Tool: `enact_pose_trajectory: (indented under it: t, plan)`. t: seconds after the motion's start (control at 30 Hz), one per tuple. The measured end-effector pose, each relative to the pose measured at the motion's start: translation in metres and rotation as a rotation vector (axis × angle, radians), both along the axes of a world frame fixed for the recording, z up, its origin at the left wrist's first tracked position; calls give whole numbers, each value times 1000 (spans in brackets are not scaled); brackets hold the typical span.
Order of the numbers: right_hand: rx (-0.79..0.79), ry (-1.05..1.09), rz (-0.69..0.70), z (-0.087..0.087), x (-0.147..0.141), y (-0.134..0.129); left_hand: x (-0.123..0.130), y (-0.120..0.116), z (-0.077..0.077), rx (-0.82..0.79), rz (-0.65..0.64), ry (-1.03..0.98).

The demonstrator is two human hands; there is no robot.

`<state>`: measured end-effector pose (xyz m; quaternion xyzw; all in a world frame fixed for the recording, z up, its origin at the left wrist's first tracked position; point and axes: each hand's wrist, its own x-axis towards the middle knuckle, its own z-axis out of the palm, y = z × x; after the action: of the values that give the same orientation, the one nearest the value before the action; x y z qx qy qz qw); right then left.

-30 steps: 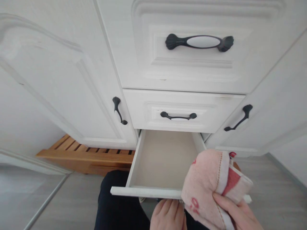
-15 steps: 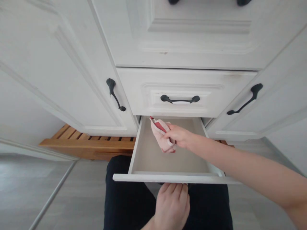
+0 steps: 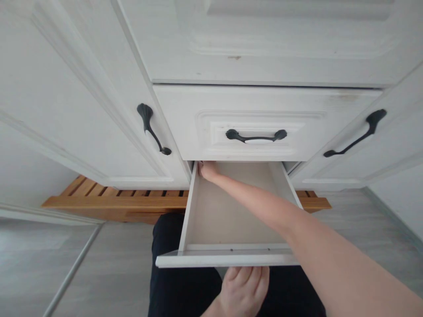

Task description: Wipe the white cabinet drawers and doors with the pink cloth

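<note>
Centre-frame, back-left corner of open white drawer [image 3: 228, 261]: what's looking like pink cloth [image 3: 200, 169] is sitting at my right hand [image 3: 209, 171]; can't tell its grip. Wanting low knuckles, clear of closed white drawer [image 3: 205, 152] above. Lower centre: left hand [image 3: 244, 288] is meeting the front, fingers together, tips hidden; wanting even bracing.

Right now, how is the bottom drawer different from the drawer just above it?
The bottom drawer is pulled out, but the upper drawer is shut. You can see inside the bottom drawer, while the upper drawer shows only its front and dark handle. The right hand reaches into the bottom drawer; no hand touches the upper drawer. Both are white.
</note>
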<state>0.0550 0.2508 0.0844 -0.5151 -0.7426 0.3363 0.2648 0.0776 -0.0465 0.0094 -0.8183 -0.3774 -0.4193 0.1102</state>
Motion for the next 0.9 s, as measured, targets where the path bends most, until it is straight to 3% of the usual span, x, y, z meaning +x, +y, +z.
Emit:
enact_pose_trajectory:
  t: [0.17, 0.3, 0.43, 0.53, 0.63, 0.7, 0.77, 0.83, 0.9]
  plan:
    - [-19, 28, 159, -9, 22, -45, 4, 2, -3, 36, 7, -43]
    - [-52, 93, 426, -11, 37, -93, 6, 1, -7, 39, 19, -64]
    - [-193, 198, 782, -13, 44, -131, 5, 0, -8, 21, 24, -28]
    - [-236, 187, 946, -4, 47, -141, 0, -1, -7, 22, 10, 24]
    - [-167, 54, 1019, 14, 52, -135, -6, -1, -4, 19, -22, 96]
    - [-8, -102, 975, 25, 57, -125, -9, -1, -2, -3, -36, 133]
    - [229, -231, 812, 31, 62, -110, -9, -2, -2, -24, -40, 137]
    - [419, -246, 615, 30, 63, -89, -8, -2, -1, -22, -40, 104]
    - [487, -216, 537, 24, 61, -63, -7, -2, -1, -17, -35, 77]
